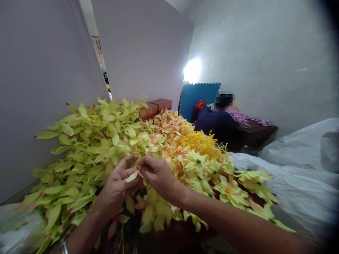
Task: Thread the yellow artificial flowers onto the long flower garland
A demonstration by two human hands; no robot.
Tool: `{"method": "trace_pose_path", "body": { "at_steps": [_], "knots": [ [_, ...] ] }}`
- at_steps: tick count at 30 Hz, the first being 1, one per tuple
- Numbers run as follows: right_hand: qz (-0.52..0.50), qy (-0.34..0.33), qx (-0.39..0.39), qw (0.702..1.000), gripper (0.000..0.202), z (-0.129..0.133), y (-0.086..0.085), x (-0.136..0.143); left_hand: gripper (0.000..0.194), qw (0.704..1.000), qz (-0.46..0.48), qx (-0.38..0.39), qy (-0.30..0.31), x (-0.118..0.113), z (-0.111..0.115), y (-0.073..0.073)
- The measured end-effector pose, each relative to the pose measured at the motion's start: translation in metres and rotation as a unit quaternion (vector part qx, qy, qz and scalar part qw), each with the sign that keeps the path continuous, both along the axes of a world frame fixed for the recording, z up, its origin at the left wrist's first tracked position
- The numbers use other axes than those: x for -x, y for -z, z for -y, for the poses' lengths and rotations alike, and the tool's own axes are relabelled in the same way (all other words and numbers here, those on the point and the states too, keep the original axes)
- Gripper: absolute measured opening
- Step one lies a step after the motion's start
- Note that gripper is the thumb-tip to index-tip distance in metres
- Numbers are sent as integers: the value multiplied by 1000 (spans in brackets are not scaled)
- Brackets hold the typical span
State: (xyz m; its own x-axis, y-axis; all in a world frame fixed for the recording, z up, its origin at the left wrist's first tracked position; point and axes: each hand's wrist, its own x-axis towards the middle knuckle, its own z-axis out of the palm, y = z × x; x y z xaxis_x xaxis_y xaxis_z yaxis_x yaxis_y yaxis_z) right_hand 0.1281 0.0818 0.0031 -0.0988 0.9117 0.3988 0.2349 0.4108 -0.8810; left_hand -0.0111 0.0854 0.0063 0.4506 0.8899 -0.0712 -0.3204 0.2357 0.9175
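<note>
My left hand (pixel 119 185) and my right hand (pixel 160 176) meet above a heap of artificial flower parts. A small yellow-green petal piece with a pink base (pixel 133 176) sits between them. My left fingers curl around it, while the right thumb and fingers pinch close together at its pink end. Whether the right fingers hold the piece itself or something tiny is hidden. Left of the hands lies a large pile of yellow-green petal pieces (pixel 76 155) with pink tips. Assembled artificial flowers (pixel 229 190) with green centres lie to the right of my hands.
Behind are pinkish petals (pixel 171 123), yellow stamen strands (pixel 201 143) and reddish-brown boxes (pixel 161 104). White plastic sheeting (pixel 296 169) lies at right. A person in dark clothing (pixel 215 121) sits near a table holding purple pieces (pixel 241 117). Grey panels (pixel 143 46) rise behind the pile.
</note>
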Motion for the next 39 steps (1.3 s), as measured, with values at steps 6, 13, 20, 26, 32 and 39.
{"method": "trace_pose_path", "body": {
  "at_steps": [6, 13, 20, 26, 32, 39],
  "knots": [
    [18, 17, -7, 1000, 11, -2, -1, 1, 73, 999, 14, 0, -39, -2, 2, -3],
    [45, 96, -161, 981, 26, 5, -7, -17, 66, 998, 15, -53, -42, 2, -1, 0],
    [304, 26, -250, 919, 21, 24, -7, -10, 59, 998, 28, -15, -58, -2, 3, -2],
    [406, 31, -246, 880, 29, 21, 1, -1, 42, 996, 30, -30, -83, -3, 0, -1],
    [283, 10, -217, 934, 33, 20, -13, -29, 30, 996, 44, -25, -80, 1, -3, -4],
    [249, 144, -193, 938, 24, 35, -13, -87, 22, 994, 71, 0, -80, -1, -2, -10]
  ]
}}
